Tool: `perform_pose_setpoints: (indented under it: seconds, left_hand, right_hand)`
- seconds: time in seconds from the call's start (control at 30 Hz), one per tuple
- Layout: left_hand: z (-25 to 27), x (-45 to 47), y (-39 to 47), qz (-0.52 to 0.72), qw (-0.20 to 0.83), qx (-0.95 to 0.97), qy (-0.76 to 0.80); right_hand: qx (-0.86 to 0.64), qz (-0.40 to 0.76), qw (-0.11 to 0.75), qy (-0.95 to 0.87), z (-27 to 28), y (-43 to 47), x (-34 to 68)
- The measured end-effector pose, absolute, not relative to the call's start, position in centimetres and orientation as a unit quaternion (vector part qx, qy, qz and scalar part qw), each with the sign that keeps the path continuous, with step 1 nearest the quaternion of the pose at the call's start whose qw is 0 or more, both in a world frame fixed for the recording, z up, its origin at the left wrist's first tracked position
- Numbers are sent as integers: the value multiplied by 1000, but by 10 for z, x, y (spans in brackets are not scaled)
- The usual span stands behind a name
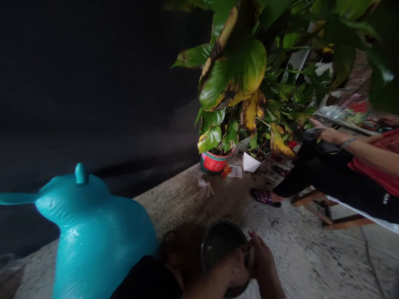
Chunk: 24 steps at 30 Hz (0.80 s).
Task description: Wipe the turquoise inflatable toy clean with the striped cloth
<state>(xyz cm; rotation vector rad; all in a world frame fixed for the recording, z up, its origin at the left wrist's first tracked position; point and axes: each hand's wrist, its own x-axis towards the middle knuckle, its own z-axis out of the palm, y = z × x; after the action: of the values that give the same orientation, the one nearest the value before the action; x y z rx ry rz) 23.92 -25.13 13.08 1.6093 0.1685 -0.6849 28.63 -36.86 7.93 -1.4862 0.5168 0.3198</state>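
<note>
A dark round basin [215,245] stands on the floor in front of me at the bottom of the view, its inside dim. My left hand [232,265] reaches over its right side with closed fingers. Against it, at the basin's right rim, my right hand [264,259] is also closed. Between the two hands shows a small pale thing [251,258], mostly covered by fingers and too blurred to name. The tips of the left fingers are hidden behind the right hand.
A turquoise inflatable animal [102,232] stands close on my left. Leafy plants [233,79] overhang ahead, above a red-and-green pot [215,162] and a white pot [251,162]. On the right another person [343,166] sits on a wooden stool [333,220], near a cluttered table [349,120].
</note>
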Motion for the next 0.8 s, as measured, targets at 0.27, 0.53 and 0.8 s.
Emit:
perform_pose_setpoints:
  seconds: [0.27, 0.53, 0.8]
  left_hand:
    - [125, 241, -243, -401, 703, 580, 93]
    - [126, 241, -230, -442, 800, 405, 17]
    - [114, 238, -238, -404, 753, 516, 53]
  right_hand:
    - [-416, 252, 852, 193, 112, -371, 289]
    - [-375, 287, 881, 20, 135, -350, 281]
    - [-514, 241, 822, 29, 133, -349, 286]
